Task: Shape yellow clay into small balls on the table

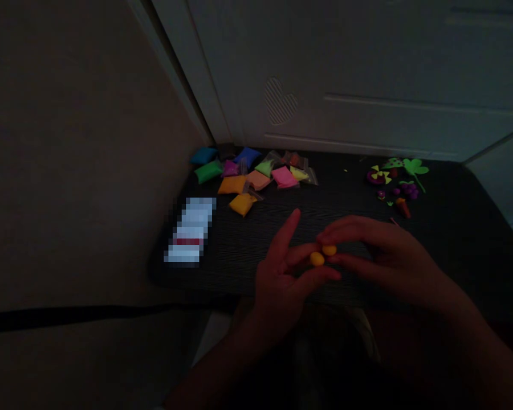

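Observation:
Two small yellow-orange clay balls are between my hands, above the near part of the dark table (pixel 222 245). My left hand (pixel 284 279) holds the left clay ball (pixel 317 259) between thumb and fingers, with its index finger pointing up and away. Pinched in the fingertips of my right hand (pixel 376 250) is the right clay ball (pixel 329 249). The two balls are side by side and nearly touch; whether they are joined I cannot tell. A yellow-orange clay packet (pixel 241 205) lies beyond my left hand.
Several colourful clay packets, among them a pink one (pixel 285 177) and a green one (pixel 208 171), lie at the back left. A blurred-out phone-like screen (pixel 191 230) rests at the left edge. Small clay shapes, including purple balls (pixel 408 191) and a green leaf (pixel 415 167), lie at right.

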Motion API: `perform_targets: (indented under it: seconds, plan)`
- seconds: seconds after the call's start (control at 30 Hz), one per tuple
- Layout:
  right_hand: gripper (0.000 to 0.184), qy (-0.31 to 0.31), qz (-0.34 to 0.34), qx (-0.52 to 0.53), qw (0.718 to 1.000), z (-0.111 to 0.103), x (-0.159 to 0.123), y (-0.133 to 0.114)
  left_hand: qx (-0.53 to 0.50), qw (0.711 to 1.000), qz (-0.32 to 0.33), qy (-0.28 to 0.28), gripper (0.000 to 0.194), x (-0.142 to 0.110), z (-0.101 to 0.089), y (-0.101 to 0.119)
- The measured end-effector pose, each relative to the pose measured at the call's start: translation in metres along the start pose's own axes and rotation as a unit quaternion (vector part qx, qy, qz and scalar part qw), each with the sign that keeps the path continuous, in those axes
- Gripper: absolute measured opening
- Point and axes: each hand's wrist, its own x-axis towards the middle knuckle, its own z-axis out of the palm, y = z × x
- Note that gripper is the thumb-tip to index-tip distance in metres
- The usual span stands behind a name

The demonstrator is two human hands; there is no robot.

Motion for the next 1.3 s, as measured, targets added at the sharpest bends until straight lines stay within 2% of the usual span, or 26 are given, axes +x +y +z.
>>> perform_targets:
  seconds: [0.2,0.3,0.43,0.5,0.57,0.7,0.87,1.03,1.17,1.3]
  plan:
    - [0.021,-0.003,0.003,-0.013,1.000,-0.001,-0.002,-0.001,0.017,1.000,0.014,-0.005,0.066,0.002,-0.003,-0.001]
    - [0.020,0.021,0.029,-0.040,0.999,-0.002,0.002,0.010,0.009,1.000,0.001,0.010,0.040,0.005,-0.008,-0.004]
    - [0.019,0.043,0.070,-0.149,0.986,0.002,0.021,0.047,0.040,0.999,-0.025,0.020,0.002,0.010,-0.016,-0.010]
    - [0.019,0.002,0.094,-0.209,0.973,0.007,0.034,0.070,0.057,0.998,-0.029,0.028,0.006,0.012,-0.019,-0.014]
    - [0.018,-0.012,0.103,-0.230,0.968,0.012,0.045,0.089,0.073,0.996,-0.034,0.040,0.007,0.016,-0.021,-0.016]
    - [0.016,-0.021,0.104,-0.245,0.964,0.022,0.059,0.111,0.112,0.990,-0.067,0.058,0.014,0.025,-0.026,-0.020]
    - [0.016,-0.031,0.097,-0.249,0.963,0.026,0.062,0.118,0.097,0.989,-0.110,0.031,0.025,0.035,-0.034,-0.025]
    - [0.017,-0.038,0.089,-0.242,0.965,0.025,0.061,0.119,0.119,0.986,-0.115,0.011,0.014,0.042,-0.036,-0.024]
    - [0.020,-0.031,0.090,-0.236,0.967,0.026,0.061,0.120,0.132,0.984,-0.121,-0.008,0.013,0.044,-0.036,-0.025]
    - [0.032,-0.013,0.098,-0.223,0.970,0.022,0.058,0.117,0.160,0.979,-0.129,-0.009,0.017,0.043,-0.037,-0.027]
